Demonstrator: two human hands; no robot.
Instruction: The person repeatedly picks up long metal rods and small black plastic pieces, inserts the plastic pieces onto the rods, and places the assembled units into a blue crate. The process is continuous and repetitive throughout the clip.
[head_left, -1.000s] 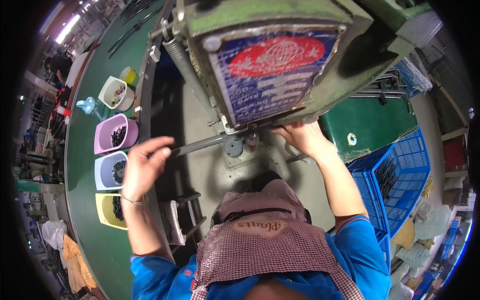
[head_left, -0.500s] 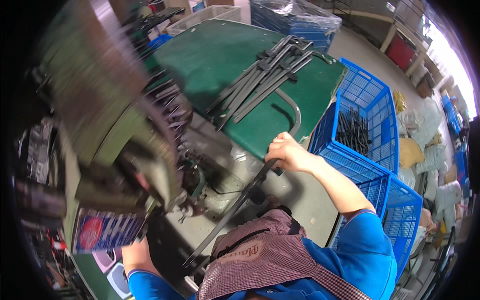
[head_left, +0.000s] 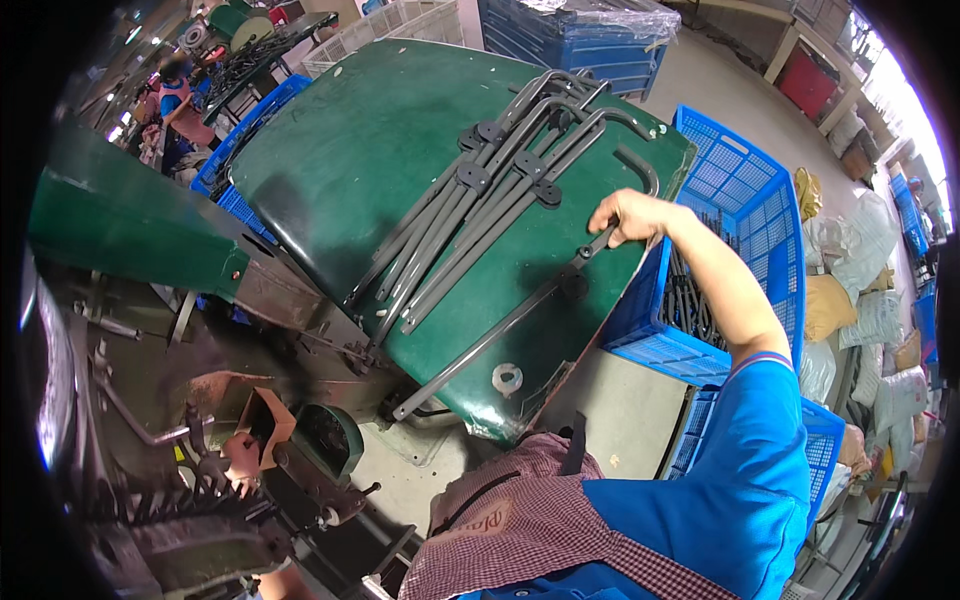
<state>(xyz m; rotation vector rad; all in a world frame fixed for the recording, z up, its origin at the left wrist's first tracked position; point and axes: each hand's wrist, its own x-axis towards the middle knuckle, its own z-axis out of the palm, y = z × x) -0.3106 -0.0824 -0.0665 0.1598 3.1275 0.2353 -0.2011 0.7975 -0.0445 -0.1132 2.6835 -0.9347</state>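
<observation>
My right hand (head_left: 628, 217) is closed round the upper part of a grey bent metal tube (head_left: 490, 352), just above its dark round joint. The tube slants over the near right of the green table (head_left: 330, 110), its curved end beyond my fingers. Left of it lies a pile of similar jointed tubes (head_left: 460, 215) with hooked ends. Low on the left, my left hand (head_left: 241, 462) is curled beside a small open cardboard box (head_left: 268, 425) among dark machine parts (head_left: 215, 535). The machine partly hides that hand, and what it grips cannot be made out.
A blue plastic crate (head_left: 745, 185) holding dark metal parts stands against the table's right side, with another blue crate (head_left: 822, 440) nearer me. A green machine arm (head_left: 130, 215) juts in from the left. Sacks (head_left: 850, 255) line the far right. Another person (head_left: 185, 110) is at the far left.
My right hand has moved up and away, bringing the tube from above the floor to over the table. The view has shifted, and my left hand now shows beside the cardboard box.
</observation>
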